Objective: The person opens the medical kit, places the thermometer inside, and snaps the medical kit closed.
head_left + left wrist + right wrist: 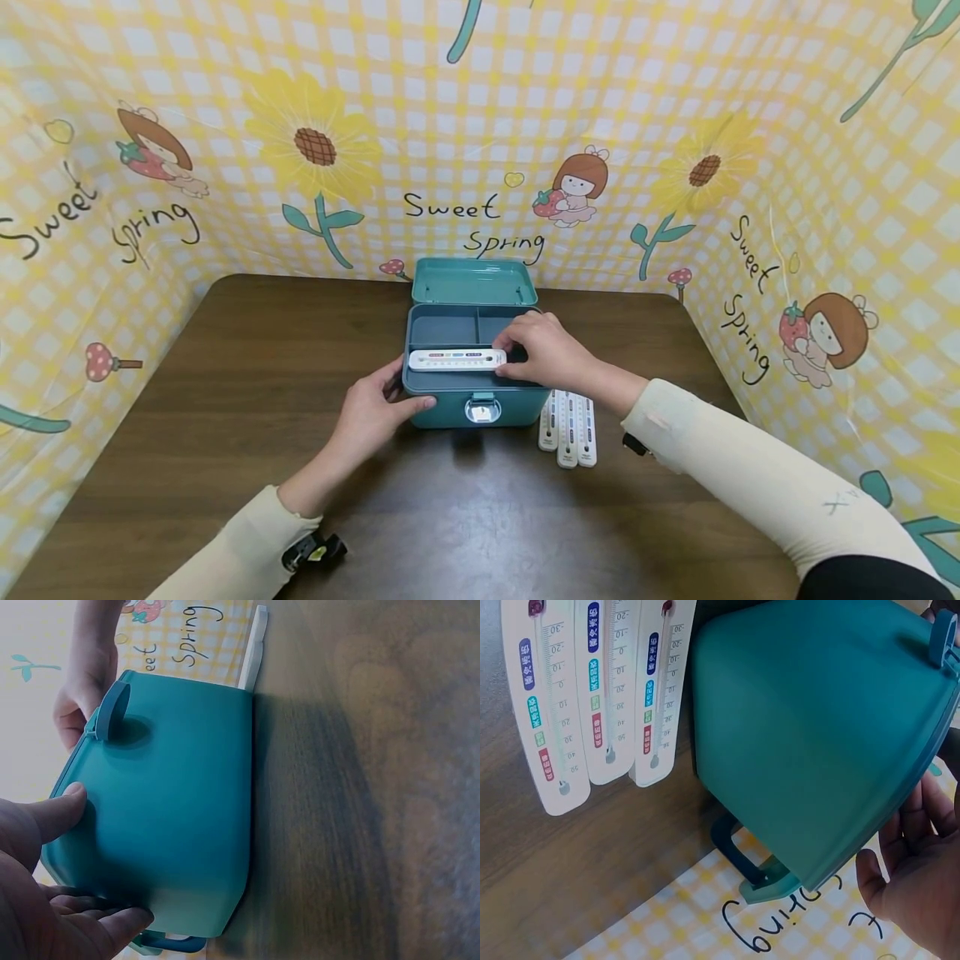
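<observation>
A teal storage box [442, 410] stands on the table with its lid [476, 282] tipped back and a round silver latch at the front. My left hand [369, 412] holds its front left corner, thumb on the front wall and fingers along the left side. Between thumb and fingers, my right hand [551, 346] pinches the right end of a white thermometer [450, 361]. This thermometer lies crosswise over the front part of the blue-grey divided tray [442, 328] inside the box. In the right wrist view, the box wall hides the held thermometer.
Several white thermometers [604, 682] lie side by side on the table, close to the box's right side. A carry handle [739, 851] shows at the box's lower edge. Behind the brown wooden table [285, 333] hangs a yellow checked cloth [465, 108] with printed flowers.
</observation>
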### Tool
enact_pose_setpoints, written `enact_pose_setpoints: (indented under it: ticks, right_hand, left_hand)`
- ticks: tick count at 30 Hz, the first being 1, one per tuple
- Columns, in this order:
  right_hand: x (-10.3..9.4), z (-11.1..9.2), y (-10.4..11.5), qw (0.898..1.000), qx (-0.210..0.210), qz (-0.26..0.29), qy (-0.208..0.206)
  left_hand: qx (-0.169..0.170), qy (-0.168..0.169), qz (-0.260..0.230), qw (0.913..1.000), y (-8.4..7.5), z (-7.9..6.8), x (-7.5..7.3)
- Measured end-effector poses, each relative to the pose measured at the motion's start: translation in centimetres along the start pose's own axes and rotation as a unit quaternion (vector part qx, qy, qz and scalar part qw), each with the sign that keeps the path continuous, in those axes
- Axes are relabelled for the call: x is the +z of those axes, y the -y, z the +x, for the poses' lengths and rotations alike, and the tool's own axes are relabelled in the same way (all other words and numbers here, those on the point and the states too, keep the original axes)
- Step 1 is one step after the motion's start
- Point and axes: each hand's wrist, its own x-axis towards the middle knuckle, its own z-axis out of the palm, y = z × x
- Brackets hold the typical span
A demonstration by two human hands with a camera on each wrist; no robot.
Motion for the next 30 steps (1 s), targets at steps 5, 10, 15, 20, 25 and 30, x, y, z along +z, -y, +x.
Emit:
enact_pose_setpoints:
  ticks: [5, 10, 15, 20, 25, 30]
  right_hand:
    - [0.0, 0.0, -0.3, 1.000, -0.013, -0.007, 0.004]
    - [0.1, -0.2, -0.3, 1.000, -0.017, -0.017, -0.003]
    - [0.5, -0.5, -0.2, 0.999, -0.010, -0.031, -0.016]
    - [0.9, -0.9, 0.3, 0.997, -0.015, -0.065, -0.050]
    - [1.6, -1.2, 0.8, 0.992, 0.001, -0.098, -0.078]
    - [2.1, -1.3, 1.4, 0.990, 0.032, -0.102, -0.095]
  left_hand:
    - [-0.002, 0.000, 0.004, 1.0000, -0.1, 0.0, 0.0]
    - [-0.002, -0.001, 0.009, 1.0000, 0.0, 0.0, 0.0]
    - [-0.004, -0.001, 0.007, 1.0000, 0.0, 0.0, 0.1]
    - [-0.001, 0.000, 0.006, 1.0000, 0.1, 0.1, 0.1]
    - [0.002, 0.001, 0.006, 1.0000, 0.2, 0.1, 0.1]
    - [0.003, 0.000, 0.006, 1.0000, 0.1, 0.1, 0.1]
